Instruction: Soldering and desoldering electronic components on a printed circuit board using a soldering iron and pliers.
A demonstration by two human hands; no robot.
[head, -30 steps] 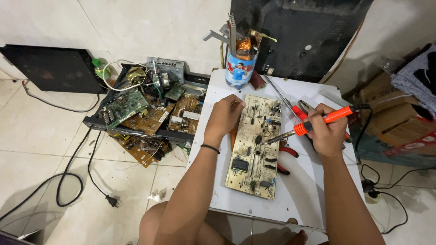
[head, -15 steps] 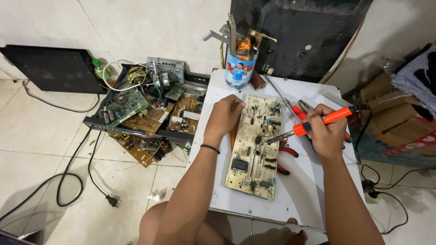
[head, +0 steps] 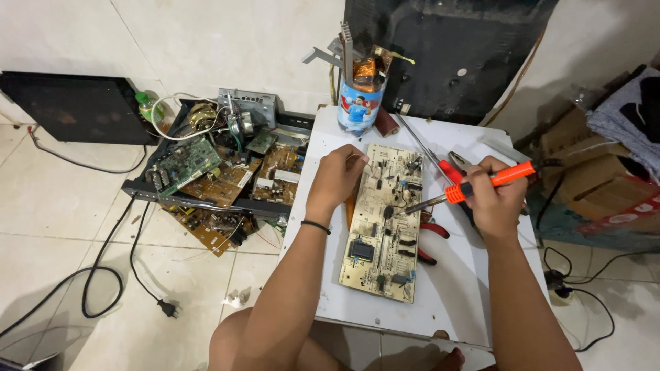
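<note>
Comparing against the earlier frames: nothing had shifted; both hands, the board and the iron kept the same places and poses.

Item, worktop (head: 474, 302): white, square-cornered, set on a pale tiled floor (head: 62, 206), against a black panel (head: 447, 55).

Item, heap of scrap circuit boards (head: 220, 178): green and brown, piled in a black tray on the floor just left of the worktop, with loose wires among them.

Item, circuit board (head: 385, 220): long, tan, lying flat and lengthwise down the middle of the worktop, component side up; it carried black chips, small cylinders and one dark square part near the lower end.

Item, left hand (head: 337, 178): loosely curled, fingers resting on the upper left edge of the circuit board, holding nothing else; a dark band sat at the wrist.

Item, right hand (head: 495, 203): closed in a fist around the orange handle of the soldering iron (head: 474, 187), whose metal tip lay touching the circuit board near its right edge.

Item, tin can (head: 359, 103): blue and white, upright at the worktop's far edge, stuffed with metal strips and copper-coloured coil.

Item, red-handled pliers (head: 433, 230): lying beside the circuit board's right edge, partly under the right hand.
</note>
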